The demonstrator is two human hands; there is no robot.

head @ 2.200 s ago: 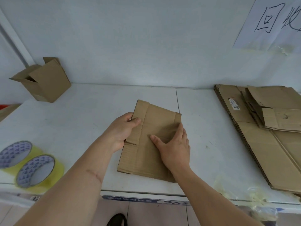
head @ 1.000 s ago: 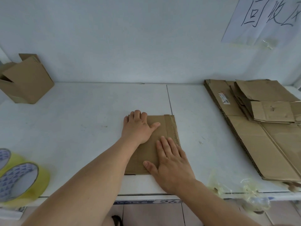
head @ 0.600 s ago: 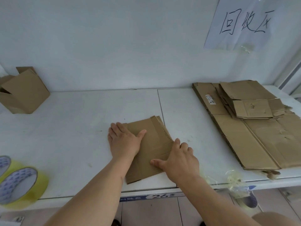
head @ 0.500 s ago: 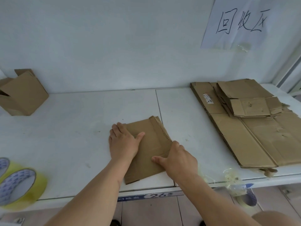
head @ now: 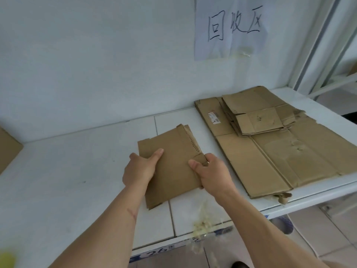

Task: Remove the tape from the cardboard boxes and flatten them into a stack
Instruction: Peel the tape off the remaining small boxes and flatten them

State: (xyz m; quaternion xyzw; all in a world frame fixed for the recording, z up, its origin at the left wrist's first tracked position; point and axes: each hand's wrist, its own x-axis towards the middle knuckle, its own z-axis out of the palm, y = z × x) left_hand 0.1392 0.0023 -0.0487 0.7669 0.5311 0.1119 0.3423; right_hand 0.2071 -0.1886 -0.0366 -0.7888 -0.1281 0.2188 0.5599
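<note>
A flattened brown cardboard box is at the middle of the white table, its near end lifted slightly. My left hand grips its left edge, thumb on top. My right hand grips its right edge, thumb on top and fingers curled under. To the right lies a stack of flattened cardboard boxes, small folded ones on a large sheet.
A clump of peeled clear tape hangs at the white table's front edge. A corner of an unflattened cardboard box shows at the far left. A paper sign is taped to the wall. The table's right edge is past the stack.
Both hands went from pressing flat on the box to gripping its side edges. The box has turned and shifted toward the right. The view swung to the right.
</note>
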